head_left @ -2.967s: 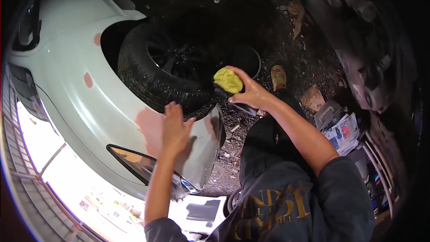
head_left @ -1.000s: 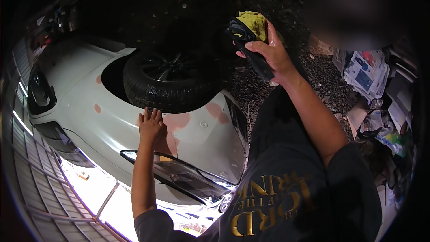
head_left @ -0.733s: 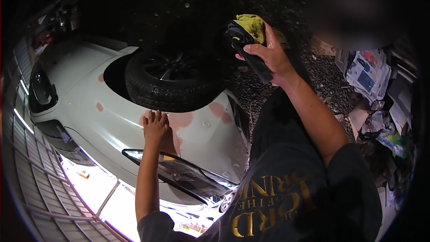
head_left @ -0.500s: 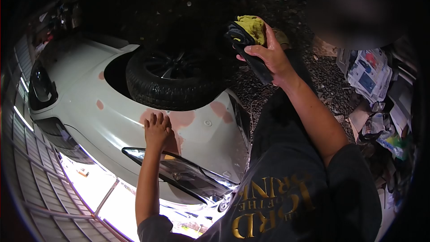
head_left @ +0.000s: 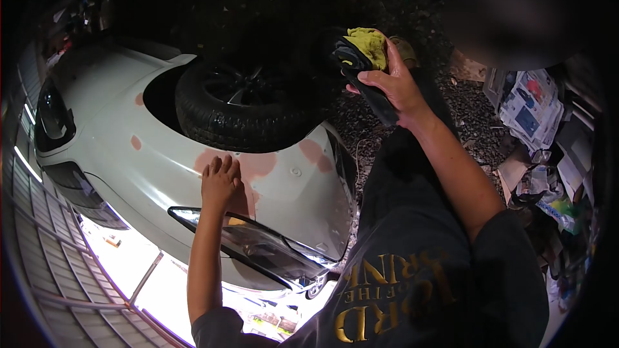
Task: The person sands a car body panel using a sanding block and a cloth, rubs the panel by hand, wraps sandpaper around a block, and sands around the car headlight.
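Observation:
My left hand point(head_left: 219, 182) lies flat, fingers stretched out, on the white car's fender point(head_left: 296, 187), over a large pinkish-brown patch point(head_left: 255, 164) between the wheel arch and the headlight point(head_left: 258, 245). Smaller patches of the same colour dot the paint nearby. Held up to the right of the car, my right hand point(head_left: 396, 84) is closed around a bunched yellow and dark cloth point(head_left: 369, 46). A dark flap hangs below the thumb. The black front tyre point(head_left: 238, 119) sits in the arch, beyond my left hand.
Dark gravel point(head_left: 477, 122) covers the ground. Newspapers point(head_left: 532, 106) and crumpled packaging lie in a pile at the right. A metal-framed wall or shutter point(head_left: 71, 264) runs along the lower left, beside a bright opening.
The view has shifted slightly, so the car appears a little farther left. My left hand stays on the fender, and my right hand still grips the cloth, now slightly lower.

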The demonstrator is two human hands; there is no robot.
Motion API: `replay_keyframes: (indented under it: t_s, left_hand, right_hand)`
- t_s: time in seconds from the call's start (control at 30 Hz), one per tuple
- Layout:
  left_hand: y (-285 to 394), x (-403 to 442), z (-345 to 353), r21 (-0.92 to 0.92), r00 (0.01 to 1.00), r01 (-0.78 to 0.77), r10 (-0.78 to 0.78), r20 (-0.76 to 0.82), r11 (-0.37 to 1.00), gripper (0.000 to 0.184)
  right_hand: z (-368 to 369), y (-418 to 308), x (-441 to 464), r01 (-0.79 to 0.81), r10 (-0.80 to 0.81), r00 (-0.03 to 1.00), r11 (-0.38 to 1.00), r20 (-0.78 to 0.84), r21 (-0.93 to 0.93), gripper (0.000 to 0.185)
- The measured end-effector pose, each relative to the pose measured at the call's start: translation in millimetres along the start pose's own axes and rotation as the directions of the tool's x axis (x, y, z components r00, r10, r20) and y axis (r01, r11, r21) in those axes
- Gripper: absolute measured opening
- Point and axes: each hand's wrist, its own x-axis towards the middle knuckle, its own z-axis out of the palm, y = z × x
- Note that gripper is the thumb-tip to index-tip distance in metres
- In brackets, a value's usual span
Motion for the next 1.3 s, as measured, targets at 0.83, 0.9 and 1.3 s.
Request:
replay_keyframes:
  t_s: [0.83,0.9,1.3]
  left_hand:
    - [143.6,-111.8,-0.6,-0.761,0.944,0.198,-0.329,-0.022,0.618,0.062]
    - [173.8,-96.3,-18.7,-0.992,0.893,-0.007,-0.445,-0.064,0.128,0.061]
    - [257.1,-66.0,-2.4,0.111,0.773,-0.623,-0.588,0.241,-0.774,0.034]
  right_hand:
    - [65.8,16.2,-56.7,0.013,0.120,0.951,0.905,0.285,-0.425,0.096]
    - [89.7,15.6,-73.1,0.147,0.202,0.891,0.719,0.407,-0.679,0.098]
    - [180.1,16.2,-167.9,0.639,0.709,0.380,0.263,0.594,-0.723,0.101]
